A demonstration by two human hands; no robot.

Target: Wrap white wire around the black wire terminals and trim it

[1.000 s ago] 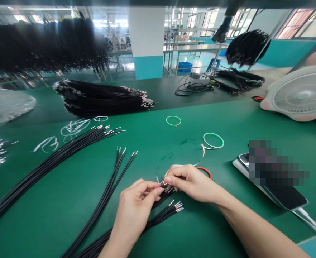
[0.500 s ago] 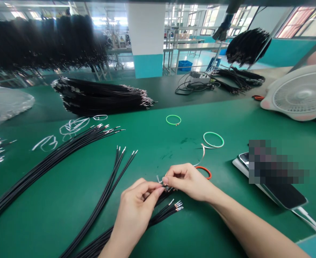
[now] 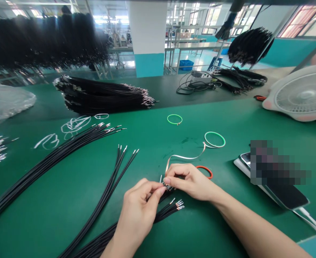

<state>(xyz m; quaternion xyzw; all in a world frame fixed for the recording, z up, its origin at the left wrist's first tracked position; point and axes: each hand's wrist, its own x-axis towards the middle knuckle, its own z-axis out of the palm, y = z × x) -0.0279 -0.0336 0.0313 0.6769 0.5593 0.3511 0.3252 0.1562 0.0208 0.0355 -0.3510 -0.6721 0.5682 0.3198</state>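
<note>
My left hand (image 3: 140, 208) is closed in a pinch on a thin black cable near its metal-tipped end. Fingertip to fingertip with it, my right hand (image 3: 191, 181) pinches a narrow pale strip (image 3: 186, 157) at the cable tip; a short end of the strip pokes up. That strip curves back to a green-and-white ring (image 3: 205, 137). More black cables with bare silver ends (image 3: 170, 189) lie beneath my fingers, partly hidden. Just below them a cable bundle (image 3: 166, 213) passes under my left wrist. An orange ring (image 3: 211, 175) lies behind my right hand.
To the left lie a small cable group (image 3: 106, 190) and a longer bundle (image 3: 47, 166), with white strip scraps (image 3: 76, 124) behind. A thick cable bundle (image 3: 101, 95) rests farther back. On the right are a phone (image 3: 289, 195) with a white cord and a fan (image 3: 299, 94). A green ring (image 3: 168, 118) lies mid-table.
The pale strip now arches visibly up from my right fingers to the ring, where before my hand hid much of it. Both hands stay at nearly the same spot; the view shifts slightly.
</note>
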